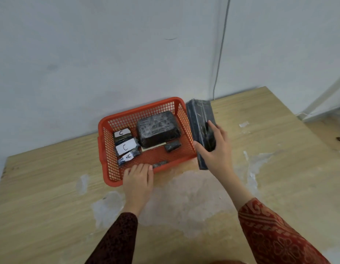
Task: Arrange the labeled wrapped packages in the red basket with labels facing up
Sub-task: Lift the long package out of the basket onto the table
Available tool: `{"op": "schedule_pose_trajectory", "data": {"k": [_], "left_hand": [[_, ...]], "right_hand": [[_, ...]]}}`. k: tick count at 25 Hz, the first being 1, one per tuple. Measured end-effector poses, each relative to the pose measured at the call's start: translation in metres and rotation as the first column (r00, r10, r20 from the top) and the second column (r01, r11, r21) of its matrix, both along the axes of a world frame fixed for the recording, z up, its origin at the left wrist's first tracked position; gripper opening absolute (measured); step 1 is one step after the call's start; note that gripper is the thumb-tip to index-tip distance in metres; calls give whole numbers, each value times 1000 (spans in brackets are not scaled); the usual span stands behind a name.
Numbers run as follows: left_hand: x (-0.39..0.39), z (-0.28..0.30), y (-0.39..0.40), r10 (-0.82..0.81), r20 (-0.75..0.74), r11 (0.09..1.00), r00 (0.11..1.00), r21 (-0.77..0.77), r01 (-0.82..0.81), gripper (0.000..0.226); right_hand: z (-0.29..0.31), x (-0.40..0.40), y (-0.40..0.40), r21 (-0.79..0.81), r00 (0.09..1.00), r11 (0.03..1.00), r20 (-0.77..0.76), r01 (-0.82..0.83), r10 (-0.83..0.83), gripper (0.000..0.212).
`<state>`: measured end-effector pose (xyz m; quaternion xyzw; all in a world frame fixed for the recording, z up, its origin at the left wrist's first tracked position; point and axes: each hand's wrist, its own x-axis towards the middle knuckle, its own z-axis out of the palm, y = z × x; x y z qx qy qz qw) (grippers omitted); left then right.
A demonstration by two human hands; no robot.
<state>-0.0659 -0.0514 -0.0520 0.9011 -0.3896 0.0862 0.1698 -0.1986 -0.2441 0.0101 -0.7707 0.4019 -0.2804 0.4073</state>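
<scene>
A red mesh basket point(108, 164) sits on the wooden table by the wall. Along its left side lie three small black wrapped packages with white labels up: C point(122, 133), C point(126, 147) and A point(128, 156). A big black wrapped block point(157, 128) fills the back right, no label showing. A small dark package point(172, 146) lies in front of it. My left hand point(138, 180) rests over the basket's front rim beside a small dark package point(160, 164). My right hand point(215, 147) grips a long dark wrapped package point(198, 119) just outside the basket's right wall.
A pale wall rises right behind the basket, with a thin cable point(219, 60) running down it. The table point(260, 141) has worn, whitish patches in front of and right of the basket. Its right edge drops off to the floor at the far right.
</scene>
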Motion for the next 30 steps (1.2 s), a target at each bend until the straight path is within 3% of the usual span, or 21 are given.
{"op": "schedule_pose_trajectory", "data": {"k": [4, 7, 12, 15, 18, 21, 24, 26, 28, 30], "left_hand": [[-1, 0, 1, 17, 43, 999, 999, 27, -18, 37], [1, -1, 0, 22, 48, 1000, 999, 10, -23, 38], [1, -2, 5, -23, 39, 999, 999, 25, 22, 38], [1, -2, 6, -12, 23, 1000, 1000, 22, 11, 38], [3, -1, 4, 4, -50, 999, 999, 34, -3, 40], [6, 4, 6, -19, -159, 1000, 987, 8, 21, 36], [16, 8, 12, -101, -336, 987, 937, -154, 51, 20], [27, 14, 18, -133, -400, 968, 907, -248, 33, 16], [40, 19, 26, -78, -319, 960, 944, -281, -16, 14], [55, 21, 35, 51, -212, 950, 976, -291, -113, 14]], "right_hand": [[-45, -54, -7, -18, 933, 981, -306, 192, -188, 70], [-74, -67, -2, 34, 827, 979, -542, 201, -151, 71], [-84, -63, 5, -5, 772, 989, -626, 145, -116, 74], [-78, -57, 4, -12, 793, 990, -598, 140, -120, 79], [-57, -35, 5, -186, 938, 981, -330, 51, -111, 65], [-31, 9, 1, -394, 973, 892, -151, -223, 177, 39], [-15, 65, -7, -364, 863, 797, -356, -482, 359, 27], [-16, 95, -12, -276, 705, 728, -598, -627, 381, 33], [-21, 114, -14, -215, 475, 596, -819, -774, 322, 44], [-30, 125, -13, -171, 305, 474, -926, -864, 222, 51]]}}
